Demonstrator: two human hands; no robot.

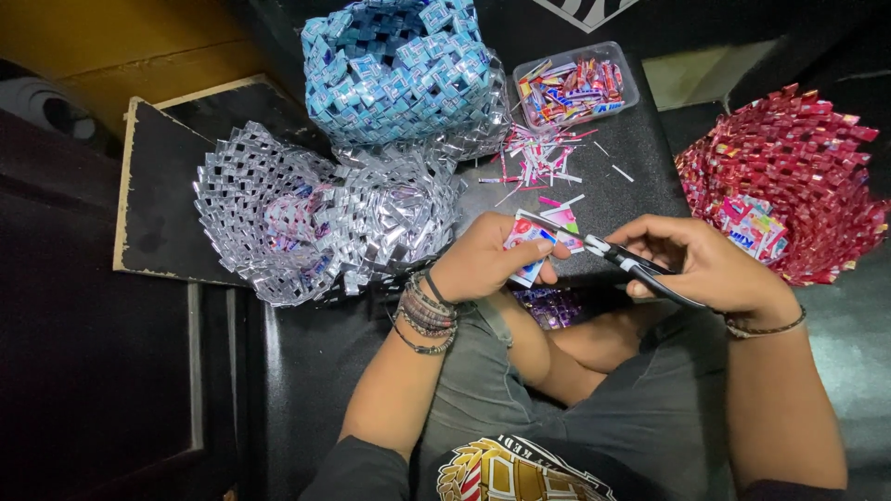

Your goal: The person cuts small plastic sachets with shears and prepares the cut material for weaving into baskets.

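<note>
While the left hand pinches a small stack of colourful snack wrappers between thumb and fingers, its grip closed on them, it holds them up over the lap so that the free edge sticks out to the right, where the blades can reach it. The right hand is wrapped around the black handles of a pair of scissors, grip clamped on them, with the tips pointing left at the wrapper edge; whether the blades are apart or closed is hard to tell. Just beyond the hands, thin cut strips lie scattered on the dark surface, likely where trimmings fall. A clear plastic tub of folded wrapper pieces sits farther off, within easy reach. A woven silver basket lies to the left, a blue woven basket at the far side, and a red woven basket holding loose wrappers stands to the right, all ringed around the seated person.
</note>
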